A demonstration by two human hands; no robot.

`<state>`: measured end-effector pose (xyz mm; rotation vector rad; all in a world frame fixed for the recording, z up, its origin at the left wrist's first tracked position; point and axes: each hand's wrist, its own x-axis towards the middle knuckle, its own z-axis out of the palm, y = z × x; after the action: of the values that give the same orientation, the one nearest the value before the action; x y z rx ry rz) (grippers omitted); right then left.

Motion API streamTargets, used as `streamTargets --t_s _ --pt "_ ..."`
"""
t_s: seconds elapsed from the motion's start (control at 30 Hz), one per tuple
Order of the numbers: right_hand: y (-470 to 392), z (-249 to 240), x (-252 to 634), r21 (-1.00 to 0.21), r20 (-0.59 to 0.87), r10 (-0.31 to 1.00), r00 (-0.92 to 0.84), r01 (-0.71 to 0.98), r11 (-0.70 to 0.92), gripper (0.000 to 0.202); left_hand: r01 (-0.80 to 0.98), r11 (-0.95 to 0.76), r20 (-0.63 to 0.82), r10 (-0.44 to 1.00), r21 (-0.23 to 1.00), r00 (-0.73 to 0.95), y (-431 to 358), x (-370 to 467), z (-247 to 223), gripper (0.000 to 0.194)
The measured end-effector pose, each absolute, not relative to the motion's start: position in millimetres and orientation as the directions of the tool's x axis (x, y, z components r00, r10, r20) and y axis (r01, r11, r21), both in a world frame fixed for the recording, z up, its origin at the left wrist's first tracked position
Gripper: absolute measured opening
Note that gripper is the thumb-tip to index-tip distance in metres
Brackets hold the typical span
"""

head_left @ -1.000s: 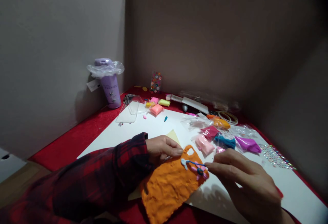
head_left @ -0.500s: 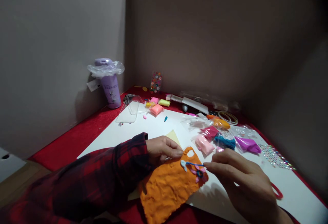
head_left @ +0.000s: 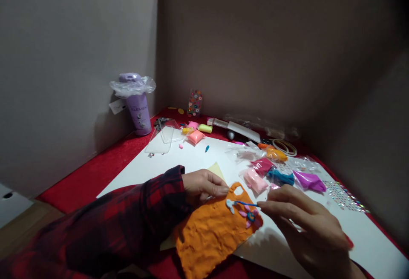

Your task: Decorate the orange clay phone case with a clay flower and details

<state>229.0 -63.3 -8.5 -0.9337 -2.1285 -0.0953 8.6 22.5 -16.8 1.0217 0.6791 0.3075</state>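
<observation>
My left hand [head_left: 207, 185] grips the upper left edge of a phone case covered in orange clay [head_left: 211, 240], thumb and fingers closed on it. The case is tilted, with a camera cutout near its top. A pink clay flower [head_left: 249, 216] with a blue ring centre sits at its right corner. Left of the flower lies a small pale blue clay piece [head_left: 230, 205]. Between thumb and fingertips, my right hand [head_left: 303, 223] pinches a thin blue clay strand [head_left: 246, 203], whose far end reaches the pale blue piece.
Bagged clay in pink [head_left: 254, 180], teal [head_left: 280, 176] and purple [head_left: 309, 181] lies to the right, beside a rhinestone sheet [head_left: 345, 196]. Clear phone cases [head_left: 160, 138] lie at the back left. A purple tumbler [head_left: 139, 113] stands by the wall. White board [head_left: 128, 181] covers the red cloth.
My right hand has shifted slightly to the right with the blue strand. The orange case has moved a little to the right too, and its blue flower centre shows more plainly.
</observation>
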Motion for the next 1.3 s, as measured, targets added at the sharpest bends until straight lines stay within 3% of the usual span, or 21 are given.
streamTargets --t_s 0.9,1.3 --pt "-63.1 -8.2 224.0 -0.194 0.702 0.562 -0.438 0.642 0.742 0.02 0.058 0.498 -0.363 0.542 0.865 0.758 21.8 8.7 -14.5 0.036" --pt "-65.6 -11.8 231.7 -0.261 0.704 0.6 -0.381 0.646 0.717 0.016 0.057 0.496 -0.364 0.549 0.866 0.753 22.3 9.0 -16.3 0.039"
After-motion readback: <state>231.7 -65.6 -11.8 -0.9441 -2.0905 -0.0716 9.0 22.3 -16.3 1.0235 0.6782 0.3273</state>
